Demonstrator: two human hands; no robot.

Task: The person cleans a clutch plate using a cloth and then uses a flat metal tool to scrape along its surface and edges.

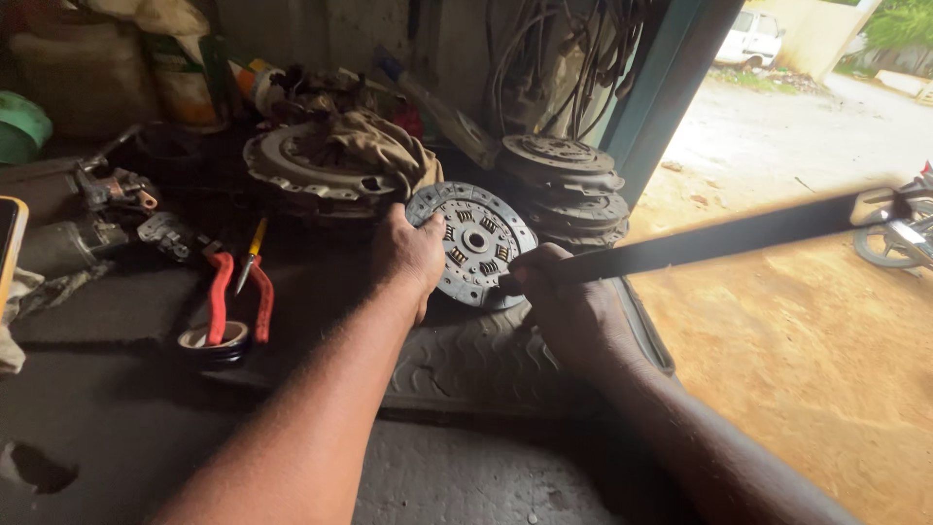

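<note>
A person leans over a dark, greasy workbench [117,428], seen from a camera on their own head. Near the centre of the view lies a round clutch disc [473,243] with a splined hub and small coil springs ringed around it, resting partly on a ribbed rubber mat [486,365].

The left hand [408,255] presses on the disc's rim at about 9 o'clock, fingers curled over the edge and clamped on it. The right hand [569,311] is closed around one end of a long flat metal bar [719,238], whose gripped end meets the disc at about 4 o'clock; the bar runs away toward 2 o'clock, out over the sandy yard.

Behind the disc, at 11 o'clock, sits a clutch pressure plate [311,175] with a rag [374,141] draped on it. At 1 o'clock stands a stack of worn discs [569,190]. Red-handled pliers [238,292] lie at 9 o'clock (a roll of tape [214,342] sits under their handles).

To do this well, the left hand likely needs firm downward pressure so the disc cannot spin or skate, while the bar stays low and bears against the disc's edge.
</note>
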